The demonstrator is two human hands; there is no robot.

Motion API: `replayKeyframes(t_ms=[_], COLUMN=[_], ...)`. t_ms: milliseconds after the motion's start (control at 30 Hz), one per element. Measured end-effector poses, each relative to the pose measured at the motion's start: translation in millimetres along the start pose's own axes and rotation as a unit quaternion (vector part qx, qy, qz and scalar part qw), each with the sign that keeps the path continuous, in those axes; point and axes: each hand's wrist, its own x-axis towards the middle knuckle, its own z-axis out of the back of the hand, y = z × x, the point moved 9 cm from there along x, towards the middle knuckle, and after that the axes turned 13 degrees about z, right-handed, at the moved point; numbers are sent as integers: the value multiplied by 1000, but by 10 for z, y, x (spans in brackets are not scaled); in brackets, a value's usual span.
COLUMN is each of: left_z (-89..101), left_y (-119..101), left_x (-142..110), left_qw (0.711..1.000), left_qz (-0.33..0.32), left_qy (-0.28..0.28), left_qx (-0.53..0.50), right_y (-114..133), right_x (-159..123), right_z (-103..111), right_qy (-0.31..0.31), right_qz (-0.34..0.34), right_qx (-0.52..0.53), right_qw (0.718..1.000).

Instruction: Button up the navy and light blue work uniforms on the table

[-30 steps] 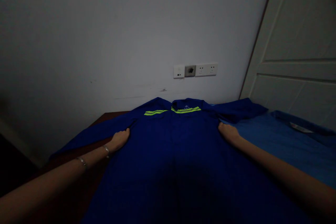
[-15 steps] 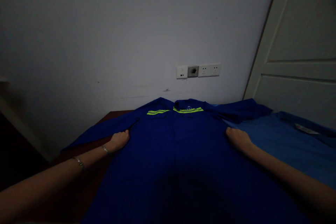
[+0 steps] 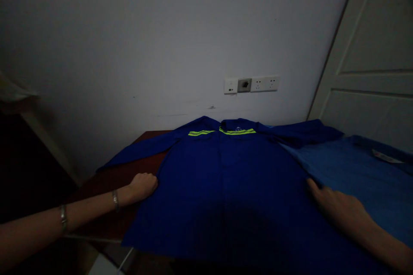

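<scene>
A dark blue work jacket (image 3: pixel 200 180) lies spread front up, its collar toward the wall and its sleeves out to both sides. Yellow-green reflective strips (image 3: pixel 237 131) cross its chest. My left hand (image 3: pixel 143 187), with bracelets on that arm, is closed on the jacket's left side edge. On the opposite edge, my right hand (image 3: pixel 338 206) grips the fabric with its fingers curled and partly hidden. A lighter blue garment (image 3: pixel 355 172) with a white label lies to the right, partly under the jacket.
The jacket rests on a reddish-brown table (image 3: pixel 129 172) against a grey wall (image 3: pixel 129 43). Sockets and a switch panel (image 3: pixel 251 84) sit on the wall above the collar. A pale panelled door (image 3: pixel 374 64) stands at the right. A white cable (image 3: pixel 125 260) hangs below the table's front edge.
Both hands have slid down the jacket's side edges toward me, the right one also outward. The jacket's lower left corner and the table's front edge have come into view.
</scene>
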Motion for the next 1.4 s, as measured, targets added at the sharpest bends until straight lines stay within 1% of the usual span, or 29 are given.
replayKeyframes(t_ms=[167,267,367,433,500,567,633,700,767,800,867,967,1067,1233,1300,1400], left_z=[17,-5,-4,51,191,423,696,935,1113,1171,1239,1225,1171,1190,1198,1164], left_y=[-60,-54,-41,-57,-152,-377,-725,-1127,-1494,-1660,-1919,-2178,-2306,-2330,-2318,-2302], left_x=[-93,-129,-153,-163,-194,-292,-494,-790,-1107,-1263,-1483,-1646,-1707,-1787,-1795,-1758], left_qw=[1000,1000,999,999,997,992,977,949,915,895,867,845,834,821,820,822], left_qz=[3,6,-2,-8,-26,-76,-163,-271,-364,-409,-456,-482,-488,-496,-502,-511], left_qy=[6,-1,-21,-38,-63,-100,-139,-157,-165,-169,-186,-223,-253,-278,-271,-245], left_qx=[6,12,26,35,36,23,2,-26,-52,-60,-73,-69,-59,-48,-42,-48], right_y=[63,33,-11,-26,-25,4,94,245,440,546,757,1013,1187,1411,1497,1593], right_x=[3,-23,-57,-41,37,184,389,624,855,963,1164,1431,1677,2031,2146,2298], right_z=[46,40,23,47,145,321,519,720,861,909,958,918,833,660,563,427], right_qy=[-6,-2,12,29,40,42,50,48,47,44,33,24,11,3,12,14], right_qz=[13,5,-3,-3,-2,-2,8,29,57,72,105,138,152,174,186,189], right_qx=[-7,6,25,24,10,-11,-28,-30,-25,-22,-18,-10,6,62,109,195], right_qw=[1000,1000,1000,999,999,999,998,998,997,996,994,990,988,983,977,962])
